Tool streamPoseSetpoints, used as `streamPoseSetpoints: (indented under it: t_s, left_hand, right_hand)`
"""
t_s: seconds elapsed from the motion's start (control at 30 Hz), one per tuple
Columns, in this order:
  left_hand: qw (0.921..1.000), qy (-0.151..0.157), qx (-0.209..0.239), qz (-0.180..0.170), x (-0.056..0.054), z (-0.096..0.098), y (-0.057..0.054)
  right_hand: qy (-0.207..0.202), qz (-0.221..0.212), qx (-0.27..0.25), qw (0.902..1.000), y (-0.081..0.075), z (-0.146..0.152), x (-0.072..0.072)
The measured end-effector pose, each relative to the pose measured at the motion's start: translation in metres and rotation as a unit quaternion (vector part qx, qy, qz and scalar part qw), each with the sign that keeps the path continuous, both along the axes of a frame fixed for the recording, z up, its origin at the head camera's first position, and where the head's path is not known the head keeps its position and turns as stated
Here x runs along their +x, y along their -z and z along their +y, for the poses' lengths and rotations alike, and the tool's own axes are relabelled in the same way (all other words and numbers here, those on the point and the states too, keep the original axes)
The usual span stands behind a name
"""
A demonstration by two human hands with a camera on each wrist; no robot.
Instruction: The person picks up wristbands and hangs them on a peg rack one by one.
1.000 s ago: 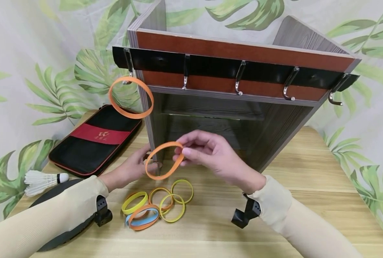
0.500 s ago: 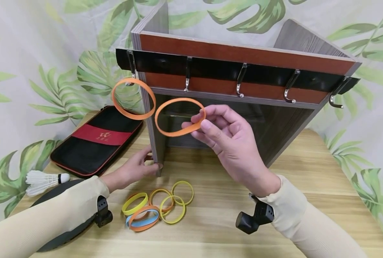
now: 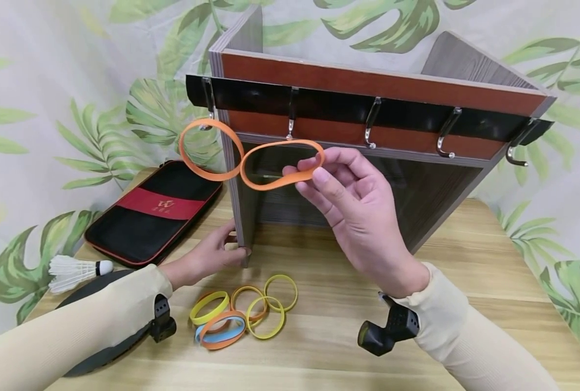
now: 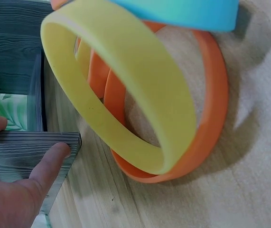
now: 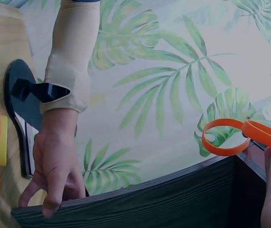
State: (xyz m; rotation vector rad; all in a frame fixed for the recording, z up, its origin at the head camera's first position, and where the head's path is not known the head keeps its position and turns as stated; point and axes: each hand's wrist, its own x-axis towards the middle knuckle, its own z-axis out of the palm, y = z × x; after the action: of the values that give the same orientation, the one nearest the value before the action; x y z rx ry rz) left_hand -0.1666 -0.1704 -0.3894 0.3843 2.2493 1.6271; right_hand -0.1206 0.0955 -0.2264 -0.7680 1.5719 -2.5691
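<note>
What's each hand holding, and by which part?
Right hand: orange band, pinched at its right side. Left hand: cabinet panel, gripped near its lower front corner.

A table with a pale wood grain is shown; on it a grey wooden stand is set; to the left of the stand a black case with a red stripe is laid flat; near the case a white shuttlecock is laid on its side, just beside a dark round thing that is partly hidden; in front, a cluster of bands is spread: a yellow band is leaned across an orange one, a blue band is ringed by another orange, and thin yellow bands are overlapped.
</note>
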Motion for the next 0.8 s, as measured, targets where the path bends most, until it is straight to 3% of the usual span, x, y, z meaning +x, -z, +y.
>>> streamPoseSetpoints:
  t_s: [0.3, 0.6, 0.8]
  left_hand:
    - [0.9999, -0.009, -0.007, -0.004, 0.0001, 0.0022, -0.0010]
    - [1.0000, -0.004, 0.000, -0.005, 0.0005, 0.0008, 0.0025]
    - [1.0000, -0.003, 0.003, -0.004, 0.0013, 0.0003, -0.0010]
  right_hand:
    - [-0.018, 0.011, 0.024, 0.9995, -0.0046, 0.0031, 0.0009]
    - [0.021, 0.007, 0.028, 0.9994, -0.0054, 0.0025, 0.0009]
    - [0.031, -0.006, 0.050, 0.9983, -0.0022, 0.0006, -0.0010]
